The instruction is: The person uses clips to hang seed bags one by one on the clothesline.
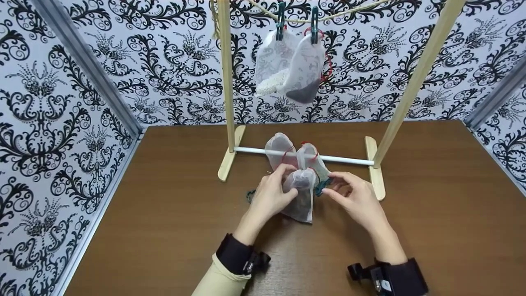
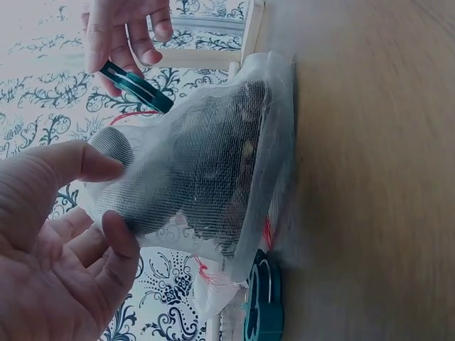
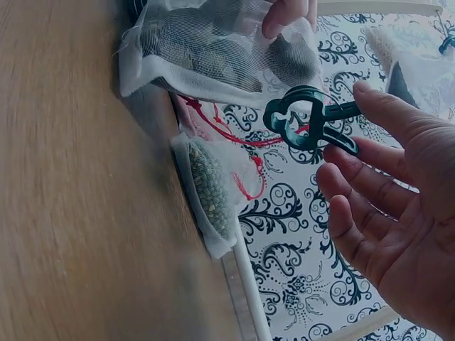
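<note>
My left hand (image 1: 269, 193) pinches the upper part of a white mesh drawstring bag (image 1: 302, 205) between thumb and fingers. Dark contents show through the mesh in the left wrist view, and the bag's bottom edge is close to the tabletop. To its right, my right hand (image 1: 357, 197) holds a dark green clothespin (image 3: 306, 121) by its two handles, between thumb and fingers. The clothespin's rounded jaws point toward the bag. Behind lie two more mesh bags with red cords, one pale (image 1: 279, 146) and one with green grains (image 3: 207, 181).
A second green clothespin (image 2: 264, 305) lies on the brown table (image 1: 164, 230), left of the bags. The wooden stand has two posts (image 1: 227, 82) and a low white bar (image 1: 345, 159). Two filled mesh bags (image 1: 306, 68) hang by green clothespins (image 1: 280, 20) from its rope (image 1: 349, 13).
</note>
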Available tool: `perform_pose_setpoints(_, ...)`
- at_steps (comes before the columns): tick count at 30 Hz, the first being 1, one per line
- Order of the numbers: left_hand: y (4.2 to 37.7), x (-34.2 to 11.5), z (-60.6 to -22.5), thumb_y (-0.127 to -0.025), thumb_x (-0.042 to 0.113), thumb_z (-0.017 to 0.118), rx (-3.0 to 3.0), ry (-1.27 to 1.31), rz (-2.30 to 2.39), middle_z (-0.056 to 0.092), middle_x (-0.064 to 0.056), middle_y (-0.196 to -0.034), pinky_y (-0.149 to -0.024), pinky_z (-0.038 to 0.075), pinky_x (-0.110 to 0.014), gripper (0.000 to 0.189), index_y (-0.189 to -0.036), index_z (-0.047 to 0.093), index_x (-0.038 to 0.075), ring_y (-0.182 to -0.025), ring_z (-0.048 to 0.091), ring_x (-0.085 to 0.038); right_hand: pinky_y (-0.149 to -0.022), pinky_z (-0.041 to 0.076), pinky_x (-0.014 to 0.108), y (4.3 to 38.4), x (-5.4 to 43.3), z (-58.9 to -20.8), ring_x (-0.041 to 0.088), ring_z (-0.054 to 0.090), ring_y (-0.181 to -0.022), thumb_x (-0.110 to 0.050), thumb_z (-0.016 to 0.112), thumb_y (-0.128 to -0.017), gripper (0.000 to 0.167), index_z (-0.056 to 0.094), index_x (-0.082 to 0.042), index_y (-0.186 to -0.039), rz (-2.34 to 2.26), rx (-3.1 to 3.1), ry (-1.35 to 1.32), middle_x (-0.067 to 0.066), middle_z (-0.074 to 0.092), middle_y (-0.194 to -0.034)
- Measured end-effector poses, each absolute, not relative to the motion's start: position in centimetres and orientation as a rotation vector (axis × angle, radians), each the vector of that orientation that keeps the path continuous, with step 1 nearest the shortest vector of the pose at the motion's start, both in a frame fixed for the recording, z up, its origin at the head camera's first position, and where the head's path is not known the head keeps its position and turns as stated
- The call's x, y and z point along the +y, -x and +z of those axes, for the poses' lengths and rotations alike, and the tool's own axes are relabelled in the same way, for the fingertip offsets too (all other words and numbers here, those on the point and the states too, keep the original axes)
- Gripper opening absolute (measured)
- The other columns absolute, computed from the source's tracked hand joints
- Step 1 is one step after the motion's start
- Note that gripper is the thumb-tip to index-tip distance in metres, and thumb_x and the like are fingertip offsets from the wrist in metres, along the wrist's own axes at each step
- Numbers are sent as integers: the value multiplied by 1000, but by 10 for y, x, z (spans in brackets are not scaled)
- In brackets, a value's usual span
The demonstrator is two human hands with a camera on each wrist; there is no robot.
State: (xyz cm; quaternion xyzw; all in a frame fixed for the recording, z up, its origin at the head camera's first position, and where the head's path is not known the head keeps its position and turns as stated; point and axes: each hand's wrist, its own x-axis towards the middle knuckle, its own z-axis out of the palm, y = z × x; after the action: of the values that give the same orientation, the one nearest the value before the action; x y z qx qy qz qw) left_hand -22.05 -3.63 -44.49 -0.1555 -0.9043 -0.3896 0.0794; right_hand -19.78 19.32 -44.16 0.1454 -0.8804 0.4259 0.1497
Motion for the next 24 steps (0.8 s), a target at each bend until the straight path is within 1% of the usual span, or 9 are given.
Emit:
perform_pose_setpoints(2, 221, -36, -445, -81, 17, 74, -2701, 489, -1171, 75, 0, -102, -75, 54, -36, 42, -121, 64, 20, -89, 69, -20, -63, 53, 20, 198, 193, -443, -1, 60, -73, -11, 83, -80, 38, 70, -5, -115, 1220, -2535, -425, 2, 71, -84)
perform_pose_setpoints(4, 221, -36, -445, -84, 24, 77, -2702, 501, -1183, 75, 0, -107, -80, 55, -36, 38, -120, 66, 20, -94, 69, -20, -64, 53, 20, 199, 193, -444, -1, 60, -73, -11, 83, -80, 38, 70, -4, -115, 1213, -2541, -432, 1, 70, -84)
perform_pose_setpoints(8, 221, -36, -445, -87, 37, 76, -2707, 493, -1220, 75, 1, -106, -81, 54, -36, 34, -114, 70, 19, -95, 69, -20, -64, 54, 20, 199, 193, -444, -1, 60, -74, -11, 83, -80, 38, 70, -5, -116, 1204, -2542, -441, 2, 71, -85)
perform_pose_setpoints(10, 221, -36, -444, -87, 36, 76, -2712, 477, -1233, 75, 0, -104, -80, 54, -35, 31, -112, 70, 19, -94, 68, -19, -64, 54, 21, 198, 194, -444, -1, 60, -74, -11, 83, -80, 38, 70, -5, -116, 1207, -2539, -444, 3, 71, -85)
perform_pose_setpoints(12, 220, -36, -443, -86, 32, 75, -2712, 470, -1244, 75, 0, -102, -78, 52, -33, 27, -109, 70, 19, -91, 67, -20, -63, 54, 21, 198, 194, -443, 0, 60, -73, -10, 83, -79, 39, 70, -5, -115, 1215, -2534, -446, 3, 71, -85)
perform_pose_setpoints(16, 220, -38, -440, -82, 26, 75, -2709, 463, -1272, 72, 2, -95, -70, 46, -29, 23, -102, 68, 20, -83, 62, -18, -63, 54, 24, 198, 196, -441, 1, 60, -72, -6, 84, -77, 41, 70, -4, -115, 1227, -2540, -439, 5, 72, -83)
perform_pose_setpoints(18, 220, -40, -438, -80, 23, 76, -2699, 476, -1304, 72, 3, -92, -68, 45, -27, 22, -100, 68, 20, -80, 60, -16, -63, 54, 24, 197, 197, -441, 2, 60, -72, -5, 84, -76, 41, 71, -5, -114, 1231, -2550, -423, 7, 72, -83)
perform_pose_setpoints(21, 220, -42, -435, -79, 19, 77, -2668, 514, -1392, 72, 4, -92, -70, 46, -24, 21, -97, 68, 19, -80, 60, -11, -63, 53, 22, 197, 199, -440, 4, 61, -72, -4, 84, -76, 40, 71, -6, -114, 1239, -2560, -397, 9, 73, -85)
perform_pose_setpoints(24, 221, -44, -432, -80, 19, 82, -2630, 565, -1498, 75, 4, -93, -71, 50, -21, 15, -90, 71, 17, -79, 63, -7, -63, 52, 21, 197, 200, -439, 5, 61, -72, -3, 84, -77, 40, 71, -6, -114, 1240, -2565, -383, 10, 73, -85)
